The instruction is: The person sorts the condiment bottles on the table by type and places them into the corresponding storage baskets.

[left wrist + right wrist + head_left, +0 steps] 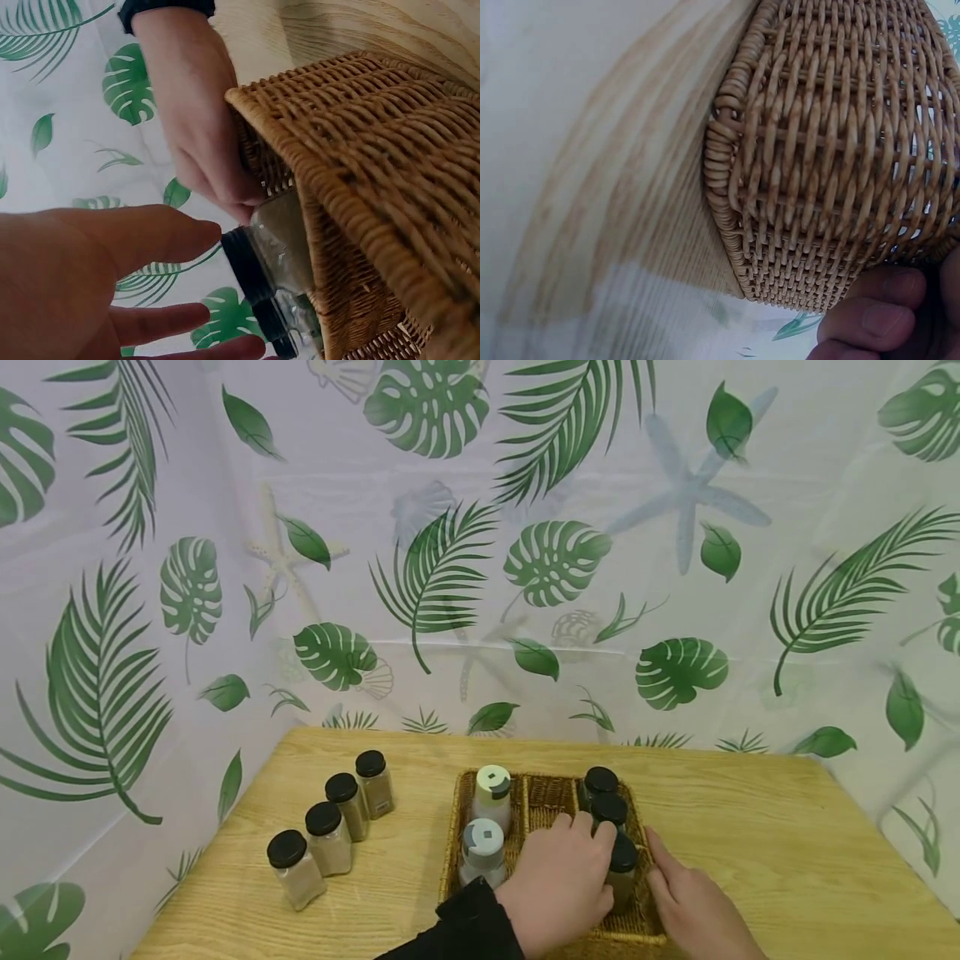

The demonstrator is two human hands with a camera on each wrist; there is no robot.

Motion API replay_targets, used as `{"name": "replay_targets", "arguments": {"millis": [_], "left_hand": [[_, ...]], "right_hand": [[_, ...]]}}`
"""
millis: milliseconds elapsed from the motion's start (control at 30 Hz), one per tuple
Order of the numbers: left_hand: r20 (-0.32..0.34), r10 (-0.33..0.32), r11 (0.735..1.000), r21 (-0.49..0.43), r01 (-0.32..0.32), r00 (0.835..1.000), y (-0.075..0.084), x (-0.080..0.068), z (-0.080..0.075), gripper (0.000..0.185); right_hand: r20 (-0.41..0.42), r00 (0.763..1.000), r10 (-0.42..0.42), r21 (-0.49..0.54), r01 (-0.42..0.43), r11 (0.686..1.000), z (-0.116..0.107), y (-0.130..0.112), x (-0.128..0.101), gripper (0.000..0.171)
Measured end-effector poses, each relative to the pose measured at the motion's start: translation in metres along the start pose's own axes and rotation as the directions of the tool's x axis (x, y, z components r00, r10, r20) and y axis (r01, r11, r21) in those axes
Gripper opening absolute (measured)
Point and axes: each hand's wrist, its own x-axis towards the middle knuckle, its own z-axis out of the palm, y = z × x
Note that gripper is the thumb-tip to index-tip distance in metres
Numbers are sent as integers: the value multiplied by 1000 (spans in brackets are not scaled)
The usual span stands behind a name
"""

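Observation:
My left hand (555, 881) reaches over a wicker basket (450, 852), beside black-lidded glass jars in its right compartment. In the left wrist view, the thumb of my left hand (82, 277) is right at the black lid of the nearest spice jar (283, 236), while its other fingers stretch out loosely. That jar (621, 885) stands in line with two more, the middle jar (609, 808) and the far jar (600, 781). My right hand (701, 902) holds the basket's right side; its curled fingers (877, 319) show at the wicker wall in the right wrist view.
Two shakers with pale tops, a back one (492, 797) and a front one (482, 852), stand in the basket's left compartment. Several black-lidded jars (327, 842) form a slanting row on the wooden table (405, 893) at left. A leaf-printed sheet (480, 610) hangs behind.

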Motion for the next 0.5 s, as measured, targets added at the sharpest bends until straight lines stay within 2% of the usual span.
{"name": "replay_targets", "arguments": {"millis": [100,233,500], "left_hand": [[27,-2,1000,-14,2,1000,6,7,4,54],[28,-10,1000,-13,10,1000,13,14,10,45],[15,-15,998,61,14,1000,24,31,15,32]], "right_hand": [[0,1000,4,3,-4,1000,0,-1,0,56],[-1,1000,0,-2,0,1000,1,-1,1,56],[-16,1000,5,-18,-5,1000,0,1,1,56]]}}
